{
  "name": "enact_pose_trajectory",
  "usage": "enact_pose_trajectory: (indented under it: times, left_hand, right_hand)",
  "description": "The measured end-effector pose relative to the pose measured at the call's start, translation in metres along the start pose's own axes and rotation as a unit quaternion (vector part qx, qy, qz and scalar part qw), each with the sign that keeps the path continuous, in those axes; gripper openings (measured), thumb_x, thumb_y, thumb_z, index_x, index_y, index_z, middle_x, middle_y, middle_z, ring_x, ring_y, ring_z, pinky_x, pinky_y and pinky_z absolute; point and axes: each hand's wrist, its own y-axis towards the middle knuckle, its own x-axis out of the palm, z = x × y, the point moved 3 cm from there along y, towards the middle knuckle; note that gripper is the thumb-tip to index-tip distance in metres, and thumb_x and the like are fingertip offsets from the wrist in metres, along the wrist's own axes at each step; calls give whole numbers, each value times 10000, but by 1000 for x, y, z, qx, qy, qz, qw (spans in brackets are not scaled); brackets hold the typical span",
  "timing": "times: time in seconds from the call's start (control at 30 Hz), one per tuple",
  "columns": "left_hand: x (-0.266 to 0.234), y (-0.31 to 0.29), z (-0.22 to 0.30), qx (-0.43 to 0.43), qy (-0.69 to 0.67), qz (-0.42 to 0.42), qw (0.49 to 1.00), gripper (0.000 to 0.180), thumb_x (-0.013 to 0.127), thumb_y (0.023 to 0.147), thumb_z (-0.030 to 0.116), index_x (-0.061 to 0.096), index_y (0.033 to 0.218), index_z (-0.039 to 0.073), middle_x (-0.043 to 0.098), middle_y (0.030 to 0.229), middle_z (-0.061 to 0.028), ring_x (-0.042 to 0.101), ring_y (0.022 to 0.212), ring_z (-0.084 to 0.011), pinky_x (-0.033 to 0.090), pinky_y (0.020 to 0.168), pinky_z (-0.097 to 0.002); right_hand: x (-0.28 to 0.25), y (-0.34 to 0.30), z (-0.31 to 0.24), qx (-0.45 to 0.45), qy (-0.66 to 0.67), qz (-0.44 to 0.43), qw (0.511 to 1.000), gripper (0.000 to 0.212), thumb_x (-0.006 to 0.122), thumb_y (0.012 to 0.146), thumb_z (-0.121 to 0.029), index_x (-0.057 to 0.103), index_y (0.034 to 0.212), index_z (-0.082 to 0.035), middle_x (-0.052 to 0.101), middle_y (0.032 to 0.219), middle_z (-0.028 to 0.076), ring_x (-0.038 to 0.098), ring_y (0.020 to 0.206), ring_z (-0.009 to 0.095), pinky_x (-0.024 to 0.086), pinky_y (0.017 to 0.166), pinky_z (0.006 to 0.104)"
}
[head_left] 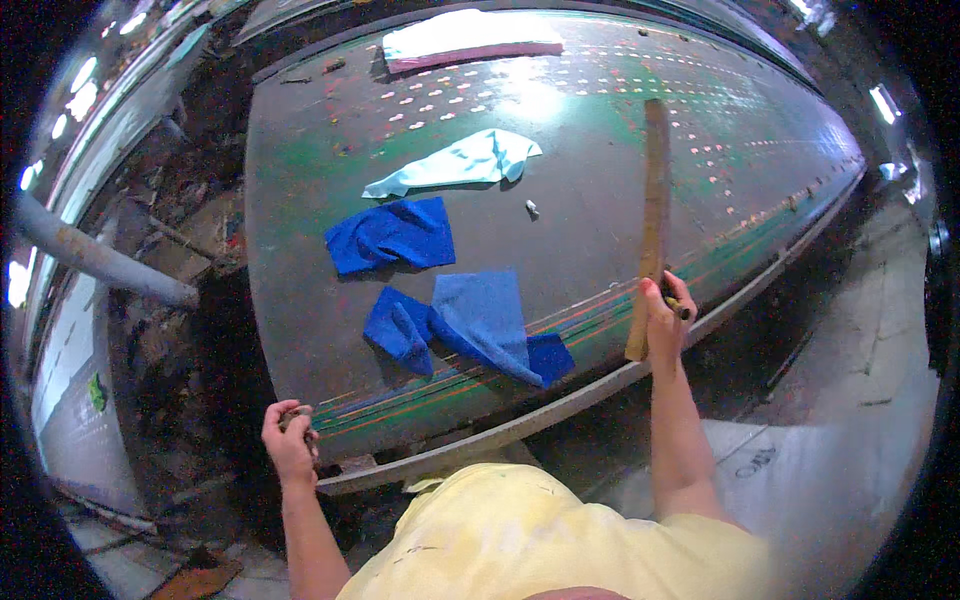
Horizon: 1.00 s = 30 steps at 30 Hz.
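My right hand (pixel 666 318) is closed round the lower part of a long wooden ruler (pixel 654 190), which stands out over the right part of the table. A short dark stick-like thing with a yellowish part (pixel 678 308) also pokes from those fingers. My left hand (pixel 288 445) is closed at the table's near left corner, around a small brownish thing whose kind I cannot make out. Between my hands, on the table, lie a crumpled blue cloth (pixel 480 315), a darker blue cloth (pixel 392 236) and a pale blue cloth (pixel 460 165).
The long dark table (pixel 590 230) has green patches, coloured lines and rows of pale printed marks. A small white object (pixel 532 208) lies near its middle. At the far end is a white and pink fabric stack (pixel 470 42). A grey pipe (pixel 110 255) juts in at left.
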Motion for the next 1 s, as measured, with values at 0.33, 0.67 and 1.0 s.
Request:
enact_pose_trajectory:
  times: [0.33, 0.67, 1.0]
  left_hand:
    - [106, 53, 5, 252, 347, -40, 903, 383, 754, 839, 104, 722, 1216, 47, 783, 1116, -183, 768, 1029, -390, 609, 935, -474]
    - [248, 225, 75, 351, 299, 84, 883, 482, 759, 892, 203, 708, 1364, 123, 776, 1246, -135, 732, 1169, -377, 593, 1012, -507]
    - [297, 225, 66, 451, 505, 190, 711, 729, 757, 1006, 408, 534, 1668, 200, 543, 1659, -132, 541, 1482, -382, 446, 1216, -638]
  right_hand:
    - [-4, 30, 10, 54, 31, -89, 994, 379, 847, 1051, -263, 760, 1303, 7, 749, 1098, 26, 666, 969, 131, 545, 879, 304]
    - [95, 76, 7, 30, 14, -162, 986, 362, 880, 1028, -239, 774, 1278, 2, 746, 1077, 8, 656, 922, 113, 539, 806, 295]
    - [71, 94, 26, -250, -232, -208, 917, 506, 955, 845, -156, 756, 1288, -15, 711, 1092, 125, 711, 991, 299, 590, 892, 420]
